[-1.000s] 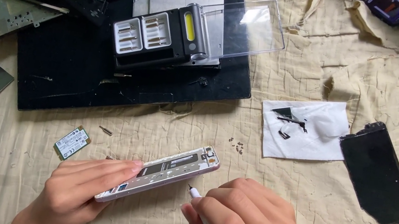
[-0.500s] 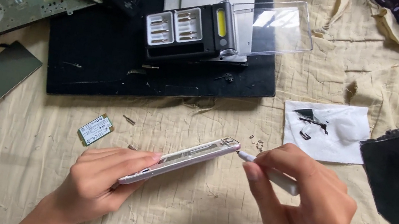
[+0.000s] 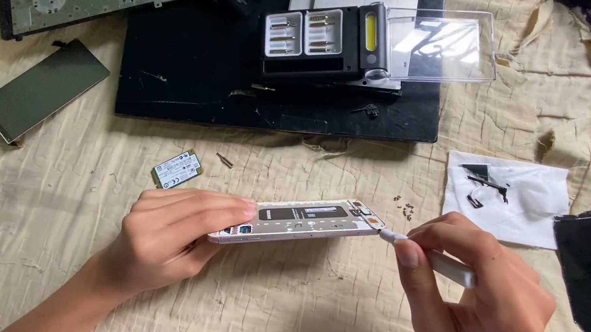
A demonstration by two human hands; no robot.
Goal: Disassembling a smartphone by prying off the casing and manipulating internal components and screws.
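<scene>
Our left hand (image 3: 177, 230) pinches the opened phone (image 3: 302, 222) by its end, steadying it; right hand (image 3: 477, 300) pinches a white tool (image 3: 428, 257), tip at its corner.

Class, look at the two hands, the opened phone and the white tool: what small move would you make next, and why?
Probably ease the white tool into the seam at the opened phone frame's right end. Its tip already sits at that corner, gripped by the right hand, while the left hand steadies the frame's other end above the cloth.
</scene>
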